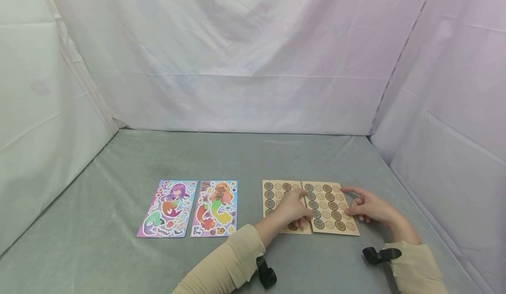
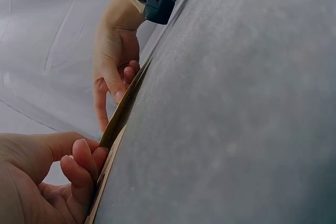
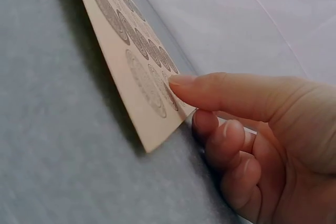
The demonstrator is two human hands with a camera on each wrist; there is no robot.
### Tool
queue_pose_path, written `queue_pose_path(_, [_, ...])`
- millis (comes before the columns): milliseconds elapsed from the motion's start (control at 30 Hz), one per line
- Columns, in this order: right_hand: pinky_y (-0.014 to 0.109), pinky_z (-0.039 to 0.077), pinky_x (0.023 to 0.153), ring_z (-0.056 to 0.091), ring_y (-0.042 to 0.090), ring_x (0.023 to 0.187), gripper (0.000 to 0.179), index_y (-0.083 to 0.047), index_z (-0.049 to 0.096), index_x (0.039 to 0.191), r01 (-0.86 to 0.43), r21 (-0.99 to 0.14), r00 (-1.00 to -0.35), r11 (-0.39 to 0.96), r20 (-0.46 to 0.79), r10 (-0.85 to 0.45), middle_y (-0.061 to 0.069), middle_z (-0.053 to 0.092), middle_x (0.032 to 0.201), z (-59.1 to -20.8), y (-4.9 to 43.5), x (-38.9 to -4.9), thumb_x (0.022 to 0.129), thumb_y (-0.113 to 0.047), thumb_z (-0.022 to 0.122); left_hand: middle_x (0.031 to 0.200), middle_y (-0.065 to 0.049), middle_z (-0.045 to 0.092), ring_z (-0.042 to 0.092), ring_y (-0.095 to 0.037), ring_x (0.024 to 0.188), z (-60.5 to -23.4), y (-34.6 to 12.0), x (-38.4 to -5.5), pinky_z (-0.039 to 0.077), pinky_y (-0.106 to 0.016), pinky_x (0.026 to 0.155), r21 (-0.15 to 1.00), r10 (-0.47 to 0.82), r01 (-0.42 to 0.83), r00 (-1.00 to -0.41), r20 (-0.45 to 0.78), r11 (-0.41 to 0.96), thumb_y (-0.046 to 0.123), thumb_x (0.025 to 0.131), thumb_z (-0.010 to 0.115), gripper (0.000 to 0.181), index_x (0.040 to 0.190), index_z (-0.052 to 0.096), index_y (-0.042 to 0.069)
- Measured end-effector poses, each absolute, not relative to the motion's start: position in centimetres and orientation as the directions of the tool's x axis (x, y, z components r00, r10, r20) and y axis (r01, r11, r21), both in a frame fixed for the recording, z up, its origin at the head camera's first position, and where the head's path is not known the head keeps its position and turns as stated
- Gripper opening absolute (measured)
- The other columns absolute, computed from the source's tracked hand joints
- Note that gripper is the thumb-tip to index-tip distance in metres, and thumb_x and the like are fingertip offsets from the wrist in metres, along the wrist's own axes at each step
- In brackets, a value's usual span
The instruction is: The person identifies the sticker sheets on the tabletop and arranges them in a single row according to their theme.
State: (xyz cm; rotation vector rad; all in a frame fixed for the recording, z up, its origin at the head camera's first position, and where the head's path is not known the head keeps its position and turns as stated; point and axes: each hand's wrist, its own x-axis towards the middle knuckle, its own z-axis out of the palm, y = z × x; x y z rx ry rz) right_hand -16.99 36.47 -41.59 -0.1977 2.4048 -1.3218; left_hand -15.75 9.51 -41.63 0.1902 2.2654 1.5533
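A tan sheet of round stickers (image 1: pixel 327 208), with rows of dark and pale circles, is held between both hands. At its left edge are the thumb and index finger of my left hand (image 1: pixel 292 206), which lies across a second tan sheet of round stickers (image 1: pixel 267 197) and partly hides it. My right hand (image 1: pixel 371 205) pinches the right edge, thumb on the printed face and fingers curled beneath, as the right wrist view shows. In the left wrist view, the held sheet (image 2: pixel 125 109) is tilted up from the table, overlapping the other sheet's edge.
Two colourful mermaid sticker sheets (image 1: pixel 168 208) (image 1: pixel 215 208) lie side by side on the left part of the grey table (image 1: pixel 189 153). White cloth (image 1: pixel 237 66) hangs behind and at both sides. Black wrist straps (image 1: pixel 265 273) sit on the beige sleeves.
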Motion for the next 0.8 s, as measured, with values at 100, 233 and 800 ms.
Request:
queue_pose_path(100, [0.022,0.036,0.040,0.046,0.009,0.048,0.081,0.004,0.029,0.145,0.050,-0.833,-0.916,0.551,-0.259,-0.308,0.004,0.054,0.063,-41.54,36.41,-16.99,0.079,-0.009,0.075,0.045,-0.004,0.056,0.043,-0.009,0.030,-41.68,9.61,-15.76,0.037,-0.019,0.029,0.918,0.315,-0.097,-0.921,-0.229,0.384,-0.004,0.073,0.071,0.071,0.139,0.047,0.005])
queue_pose_path(233, [0.022,0.036,0.040,0.045,0.009,0.047,0.080,0.004,0.030,0.144,0.041,-0.833,-0.917,0.552,-0.251,-0.311,0.004,0.053,0.063,-41.51,36.32,-16.99,0.079,-0.008,0.075,0.045,-0.004,0.056,0.043,-0.009,0.030,-41.69,9.68,-15.76,0.037,-0.019,0.029,0.919,0.309,-0.096,-0.924,-0.224,0.381,-0.003,0.073,0.072,0.070,0.138,0.048,0.004])
queue_pose_path(800, [0.026,0.041,0.042,0.048,0.013,0.048,0.074,0.003,0.037,0.142,0.058,-0.782,-0.919,0.621,-0.284,-0.272,0.004,0.056,0.064,-40.78,35.74,-17.28,0.082,-0.017,0.075,0.052,-0.008,0.060,0.045,-0.011,0.031,-41.70,9.32,-15.87,0.035,-0.020,0.028,0.945,0.346,-0.117,-0.911,-0.225,0.306,0.006,0.078,0.076,0.067,0.139,0.048,0.005])
